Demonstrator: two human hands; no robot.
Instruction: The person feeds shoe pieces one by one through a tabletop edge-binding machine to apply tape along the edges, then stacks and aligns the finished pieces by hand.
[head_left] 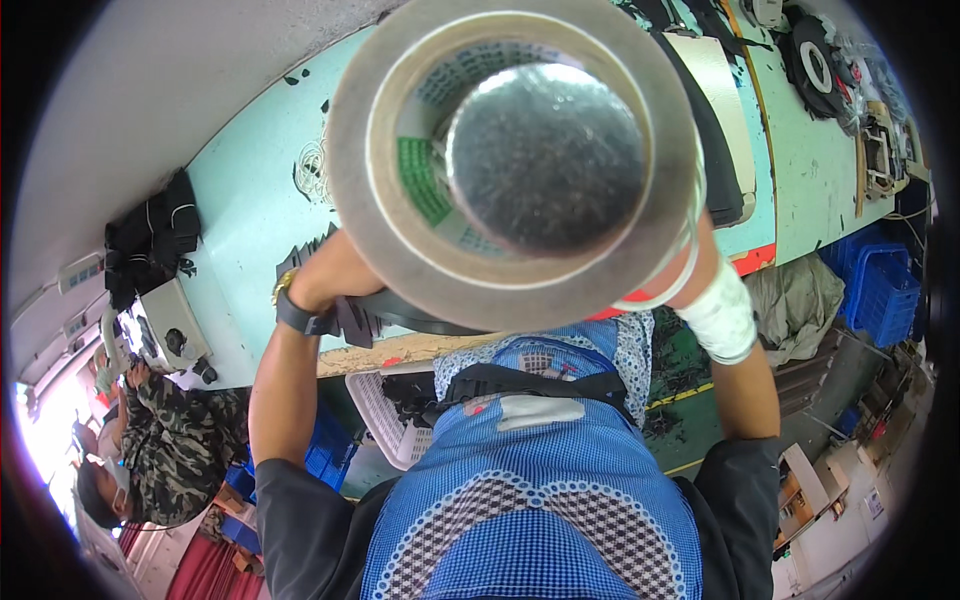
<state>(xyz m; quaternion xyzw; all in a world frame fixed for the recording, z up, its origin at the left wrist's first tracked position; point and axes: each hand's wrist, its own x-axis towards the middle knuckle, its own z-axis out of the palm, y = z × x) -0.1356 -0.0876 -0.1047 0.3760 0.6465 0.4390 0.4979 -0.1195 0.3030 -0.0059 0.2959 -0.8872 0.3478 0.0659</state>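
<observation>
A large roll of clear tape (355, 130) fills the upper middle, close to the camera. A round, shiny metal piece (545, 160) shows inside its core. Behind the roll, my left hand (345, 262) is mostly hidden; a dark watch band and a gold-coloured bracelet circle that wrist. Dark flat strips (355, 322) lie beneath it at the table's near edge. My right hand (700, 270) also reaches behind the roll, with a white wrap (722, 318) round its wrist and thin white loops (688, 245) beside it. The fingers of both hands are out of sight.
The pale green table (240, 260) holds a bundle of white cord (312, 172) and a dark sheet stack by a white board (735, 120). Below are a white basket (372, 405) and a blue crate (885, 290). Another person (165, 440) in camouflage works at left.
</observation>
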